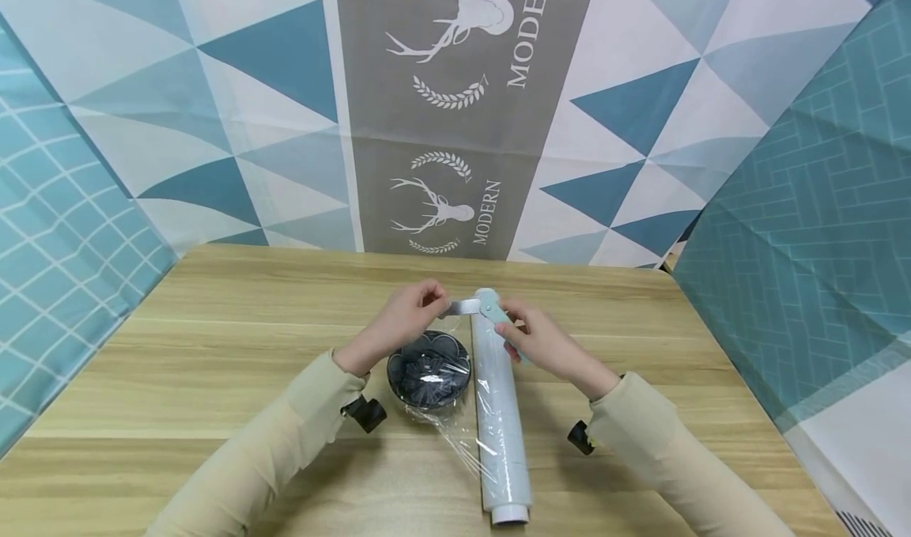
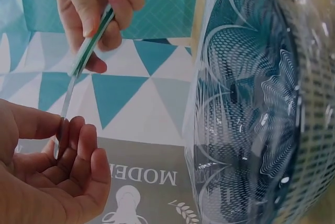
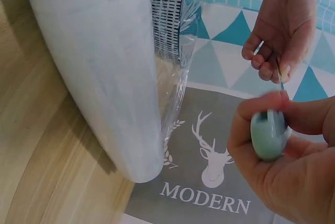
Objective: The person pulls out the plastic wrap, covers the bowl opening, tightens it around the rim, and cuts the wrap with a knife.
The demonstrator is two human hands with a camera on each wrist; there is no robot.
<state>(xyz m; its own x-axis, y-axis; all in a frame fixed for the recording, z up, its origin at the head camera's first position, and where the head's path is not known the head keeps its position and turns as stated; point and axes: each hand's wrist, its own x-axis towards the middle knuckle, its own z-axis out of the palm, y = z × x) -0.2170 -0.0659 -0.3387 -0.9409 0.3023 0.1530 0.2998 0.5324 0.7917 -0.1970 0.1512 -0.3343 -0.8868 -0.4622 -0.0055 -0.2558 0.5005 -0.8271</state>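
A folding knife with a mint-green handle (image 1: 496, 312) is held between both hands above the far end of a cling film roll (image 1: 501, 418). My right hand (image 1: 544, 343) grips the handle, fingers wrapped round it in the right wrist view. With thumb and fingertips, my left hand (image 1: 406, 319) pinches the metal blade (image 2: 66, 101) near its tip. The blade stands out from the handle. Left of the roll sits a dark round mesh basket (image 1: 429, 371), with clear film (image 1: 455, 434) stretched over it and running to the roll.
The wooden table (image 1: 235, 347) carries the basket and roll. A patterned cloth with deer prints (image 1: 441, 126) hangs behind, and teal cloths (image 1: 804, 228) flank both sides. Small black cameras (image 1: 366, 413) are worn at both wrists.
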